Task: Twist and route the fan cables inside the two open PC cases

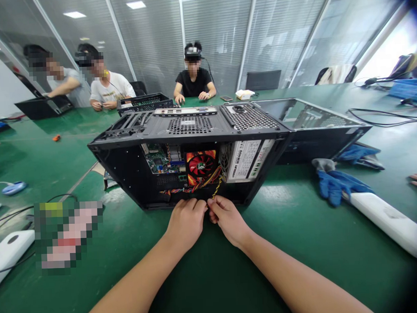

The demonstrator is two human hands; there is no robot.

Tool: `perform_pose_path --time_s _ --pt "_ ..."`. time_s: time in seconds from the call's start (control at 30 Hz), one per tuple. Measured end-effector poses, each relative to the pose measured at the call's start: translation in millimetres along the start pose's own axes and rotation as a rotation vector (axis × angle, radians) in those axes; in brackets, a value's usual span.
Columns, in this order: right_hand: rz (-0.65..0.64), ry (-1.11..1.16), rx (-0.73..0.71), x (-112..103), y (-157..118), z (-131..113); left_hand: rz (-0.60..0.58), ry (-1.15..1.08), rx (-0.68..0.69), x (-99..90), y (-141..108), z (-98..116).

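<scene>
In front of me an open black computer case (121, 166) lies with its inside facing me. My right hand (227, 219) is closed, its thumb and finger pinching a twisted yellow-and-black cable (217, 189) that comes out of the case. Close against it, my left hand (186, 223) is closed at the same cable's end; its fingertips are mostly hidden. Inside the case show a red cooling fan (201, 167), a green motherboard (156, 159), a bundle of coloured wires (192, 188) and a power supply (249, 160) with a white label.
A second case frame (322, 143) stands behind on the right. Blue gloves (336, 184) and a white power strip (384, 214) lie on the green table (277, 273). On the left are another white strip (13, 250) and black cables. Several people sit across the table.
</scene>
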State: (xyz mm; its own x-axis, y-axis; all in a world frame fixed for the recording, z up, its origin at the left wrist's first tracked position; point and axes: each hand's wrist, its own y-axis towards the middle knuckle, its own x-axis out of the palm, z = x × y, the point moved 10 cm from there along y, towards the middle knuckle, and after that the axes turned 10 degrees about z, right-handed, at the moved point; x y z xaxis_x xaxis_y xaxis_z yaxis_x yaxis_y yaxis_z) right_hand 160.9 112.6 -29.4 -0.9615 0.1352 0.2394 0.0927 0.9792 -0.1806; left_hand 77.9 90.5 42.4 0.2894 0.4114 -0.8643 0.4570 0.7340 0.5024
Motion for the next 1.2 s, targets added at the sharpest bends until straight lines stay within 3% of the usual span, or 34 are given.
perform_pose_path --time_s 0.6,0.9,1.2 --pt "0.007 0.035 -0.001 -0.7 0.4 -0.8 -0.014 -0.078 -0.063 2.5 0.7 -3.6" --pt "0.016 0.026 -0.020 -0.9 -0.5 -4.1 0.073 -0.070 -0.041 -8.2 0.8 -0.4" --pt "0.034 0.012 -0.026 -2.1 -0.3 -4.4 0.218 0.075 0.061 -18.2 2.1 7.1"
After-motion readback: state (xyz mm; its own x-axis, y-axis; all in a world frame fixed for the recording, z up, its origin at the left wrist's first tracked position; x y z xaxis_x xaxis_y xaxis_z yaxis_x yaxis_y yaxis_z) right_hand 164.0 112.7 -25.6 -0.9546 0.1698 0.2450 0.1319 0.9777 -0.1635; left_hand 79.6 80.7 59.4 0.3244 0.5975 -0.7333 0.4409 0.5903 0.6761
